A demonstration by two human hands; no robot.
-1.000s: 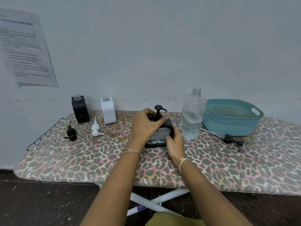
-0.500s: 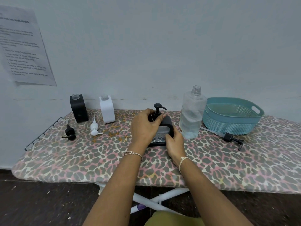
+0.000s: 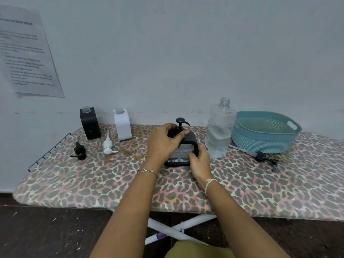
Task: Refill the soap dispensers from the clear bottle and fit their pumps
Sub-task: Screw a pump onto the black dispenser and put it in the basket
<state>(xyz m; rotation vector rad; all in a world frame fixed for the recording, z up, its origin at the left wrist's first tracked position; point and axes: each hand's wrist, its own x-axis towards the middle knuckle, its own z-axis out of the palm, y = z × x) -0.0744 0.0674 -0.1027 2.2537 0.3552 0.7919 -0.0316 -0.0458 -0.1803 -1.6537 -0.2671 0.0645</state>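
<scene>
Centre of frame: left hand (image 3: 163,144), fingers and thumb curled round the collar of the fitted pump (image 3: 180,121), nozzle pointing right. Just below and to the right: right hand (image 3: 200,164), fingers wrapped over the lower right edge of the dark dispenser (image 3: 190,141), upright on the leopard-print worktop (image 3: 74,183). Left half of that dispenser hidden behind the left hand, lower right corner behind the right hand, clear front window partly visible between them.

Immediately right: clear bottle (image 3: 218,131), uncapped and upright, some liquid in its lower part, close to the right hand and just left of the teal basket (image 3: 264,135). In front of the basket: long-tubed pump (image 3: 264,158), lying flat.

Left of centre, against the wall: white dispenser (image 3: 122,125) and black dispenser (image 3: 90,123), necks open. In front of these, lying loose: white pump (image 3: 108,146) and small black pump (image 3: 79,151). Left end of the worktop: wire rack (image 3: 48,151). Upper left: printed sheet (image 3: 28,53) on the wall, text illegible.
</scene>
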